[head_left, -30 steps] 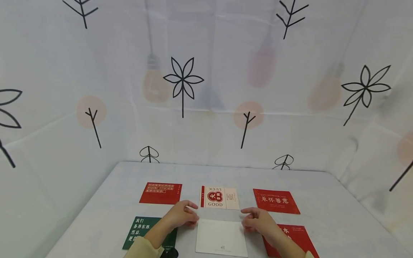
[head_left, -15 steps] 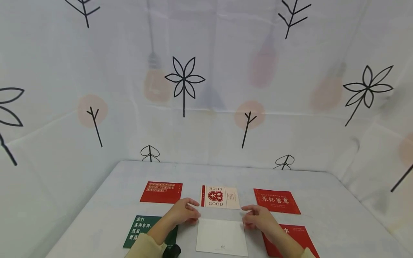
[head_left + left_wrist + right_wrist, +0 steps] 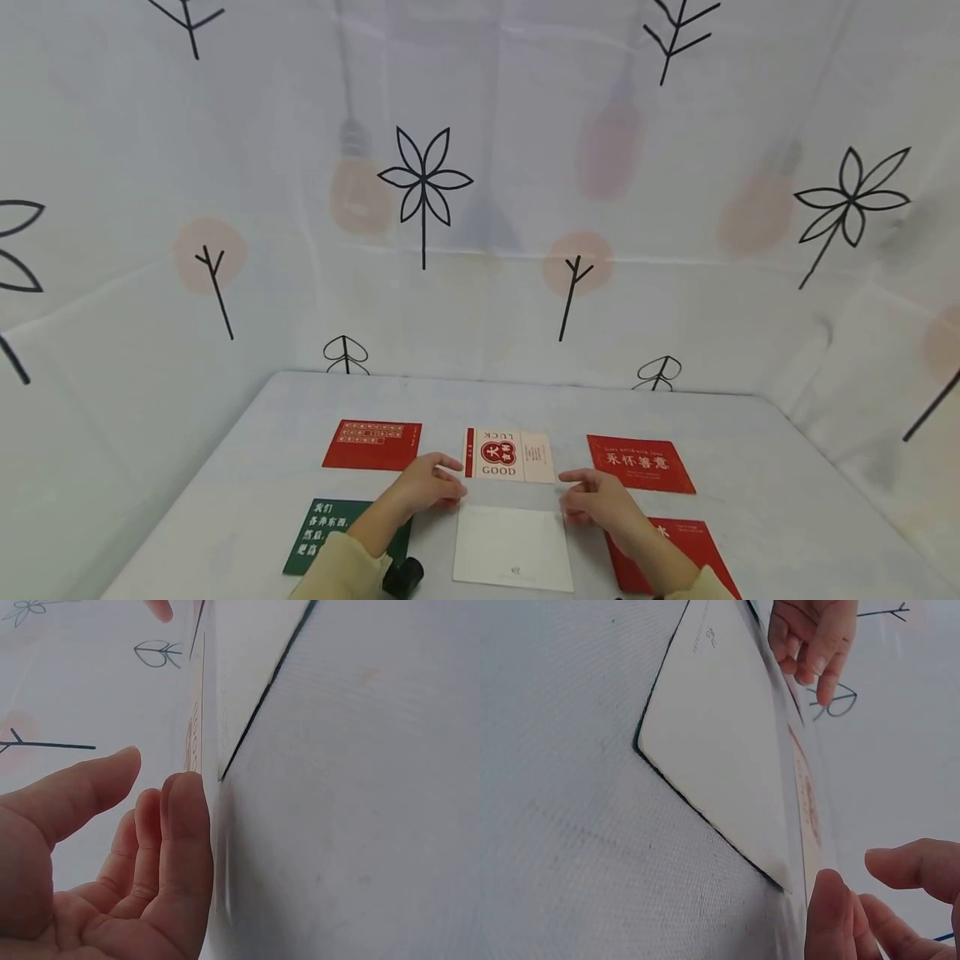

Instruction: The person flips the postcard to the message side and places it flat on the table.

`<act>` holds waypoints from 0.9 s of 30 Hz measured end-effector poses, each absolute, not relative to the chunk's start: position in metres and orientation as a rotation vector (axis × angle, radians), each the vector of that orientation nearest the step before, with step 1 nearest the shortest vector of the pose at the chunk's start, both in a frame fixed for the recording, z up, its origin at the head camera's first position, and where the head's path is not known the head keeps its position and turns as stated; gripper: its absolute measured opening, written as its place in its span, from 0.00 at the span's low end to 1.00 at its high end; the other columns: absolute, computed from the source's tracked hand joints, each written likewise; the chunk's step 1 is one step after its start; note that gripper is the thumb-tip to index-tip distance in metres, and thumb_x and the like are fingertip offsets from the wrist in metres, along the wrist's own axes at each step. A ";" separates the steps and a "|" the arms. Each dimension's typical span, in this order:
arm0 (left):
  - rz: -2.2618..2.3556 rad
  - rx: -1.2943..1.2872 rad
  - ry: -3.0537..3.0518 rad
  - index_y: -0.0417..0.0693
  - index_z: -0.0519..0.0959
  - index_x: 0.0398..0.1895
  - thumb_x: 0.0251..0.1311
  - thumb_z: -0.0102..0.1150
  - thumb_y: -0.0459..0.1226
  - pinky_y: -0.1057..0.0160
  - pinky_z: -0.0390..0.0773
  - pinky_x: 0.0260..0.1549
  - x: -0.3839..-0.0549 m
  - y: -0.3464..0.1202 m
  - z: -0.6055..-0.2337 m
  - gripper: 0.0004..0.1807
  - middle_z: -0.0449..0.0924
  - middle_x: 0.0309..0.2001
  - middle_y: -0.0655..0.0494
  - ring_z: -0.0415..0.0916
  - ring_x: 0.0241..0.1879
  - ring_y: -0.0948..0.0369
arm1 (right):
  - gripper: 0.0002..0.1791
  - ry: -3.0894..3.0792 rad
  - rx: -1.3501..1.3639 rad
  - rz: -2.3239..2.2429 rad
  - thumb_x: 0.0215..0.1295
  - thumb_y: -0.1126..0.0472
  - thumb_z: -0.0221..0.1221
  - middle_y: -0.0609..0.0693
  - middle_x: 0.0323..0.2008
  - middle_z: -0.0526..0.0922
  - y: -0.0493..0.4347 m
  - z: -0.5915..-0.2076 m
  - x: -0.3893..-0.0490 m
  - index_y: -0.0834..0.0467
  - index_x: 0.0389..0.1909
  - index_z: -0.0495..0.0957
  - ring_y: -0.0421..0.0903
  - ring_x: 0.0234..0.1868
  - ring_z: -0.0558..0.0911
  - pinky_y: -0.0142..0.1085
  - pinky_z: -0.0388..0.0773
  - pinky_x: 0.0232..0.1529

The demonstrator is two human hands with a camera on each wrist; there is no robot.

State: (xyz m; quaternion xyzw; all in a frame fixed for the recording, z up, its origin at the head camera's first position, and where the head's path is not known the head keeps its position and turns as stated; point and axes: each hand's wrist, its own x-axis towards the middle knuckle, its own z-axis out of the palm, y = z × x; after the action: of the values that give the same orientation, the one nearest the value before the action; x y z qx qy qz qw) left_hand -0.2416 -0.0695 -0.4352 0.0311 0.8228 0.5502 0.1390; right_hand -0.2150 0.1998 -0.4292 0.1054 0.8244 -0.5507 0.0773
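A blank-looking white card (image 3: pixel 513 546) with a tiny mark near its front edge lies flat on the table. My left hand (image 3: pixel 426 487) hovers by its far left corner, fingers loosely bent, nothing between them. Opposite, my right hand (image 3: pixel 606 507) is held near the far right corner, also holding nothing. In the left wrist view, the thumb and fingers of the left hand (image 3: pixel 142 862) stand apart, close to the white card (image 3: pixel 247 660). The right wrist view has the right hand (image 3: pixel 877 915) just off a corner of the card. Behind it lies a cream "GOOD LUCK" card (image 3: pixel 536 458).
Red cards lie at the far left (image 3: pixel 372 444), far right (image 3: pixel 641 463) and near right (image 3: pixel 697 546). A green card (image 3: pixel 307 533) at near left is partly under the left forearm. A black object (image 3: pixel 405 577) sits by the left sleeve. Printed cloth (image 3: pixel 487 317) stands behind the white table (image 3: pixel 757 467).
Both hands have shifted very slightly forward, away from the white card's near edge. The cards lie as before, and the head view has moved a little.
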 end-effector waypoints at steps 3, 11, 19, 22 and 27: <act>1.592 0.085 2.380 0.39 0.73 0.47 0.53 0.65 0.35 0.60 0.81 0.33 -0.243 -0.069 -0.434 0.19 0.77 0.30 0.51 0.78 0.28 0.59 | 0.23 2.468 0.315 -1.662 0.52 0.67 0.64 0.55 0.28 0.77 0.198 -0.429 -0.217 0.68 0.51 0.74 0.48 0.25 0.79 0.36 0.81 0.32; 1.606 0.068 2.376 0.38 0.73 0.46 0.54 0.65 0.34 0.60 0.81 0.32 -0.247 -0.067 -0.430 0.18 0.77 0.29 0.51 0.78 0.28 0.59 | 0.23 2.469 0.320 -1.664 0.53 0.67 0.64 0.55 0.29 0.77 0.197 -0.430 -0.221 0.69 0.51 0.74 0.47 0.26 0.78 0.37 0.81 0.32; 1.610 0.055 2.387 0.39 0.74 0.46 0.54 0.64 0.34 0.61 0.81 0.32 -0.252 -0.065 -0.430 0.17 0.78 0.30 0.51 0.78 0.28 0.59 | 0.22 2.465 0.331 -1.673 0.55 0.67 0.63 0.55 0.28 0.76 0.196 -0.429 -0.224 0.68 0.51 0.74 0.47 0.26 0.78 0.37 0.81 0.31; 1.609 0.048 2.388 0.39 0.74 0.46 0.54 0.64 0.34 0.61 0.81 0.32 -0.254 -0.065 -0.430 0.18 0.78 0.30 0.51 0.78 0.28 0.59 | 0.22 2.474 0.323 -1.672 0.54 0.66 0.63 0.55 0.28 0.76 0.195 -0.429 -0.227 0.68 0.51 0.74 0.47 0.25 0.79 0.36 0.80 0.30; 1.614 0.029 2.380 0.38 0.73 0.47 0.54 0.64 0.34 0.61 0.80 0.33 -0.257 -0.065 -0.429 0.18 0.78 0.30 0.51 0.78 0.28 0.59 | 0.22 2.473 0.311 -1.676 0.54 0.66 0.64 0.55 0.28 0.76 0.194 -0.427 -0.230 0.67 0.51 0.74 0.47 0.25 0.78 0.35 0.80 0.31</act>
State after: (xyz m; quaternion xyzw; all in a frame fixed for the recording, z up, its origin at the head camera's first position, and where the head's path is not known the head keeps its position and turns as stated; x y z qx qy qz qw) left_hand -0.2575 -0.0646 -0.4293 0.0101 0.8203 0.5562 0.1326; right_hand -0.2302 0.1938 -0.4274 0.1033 0.8215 -0.5566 0.0690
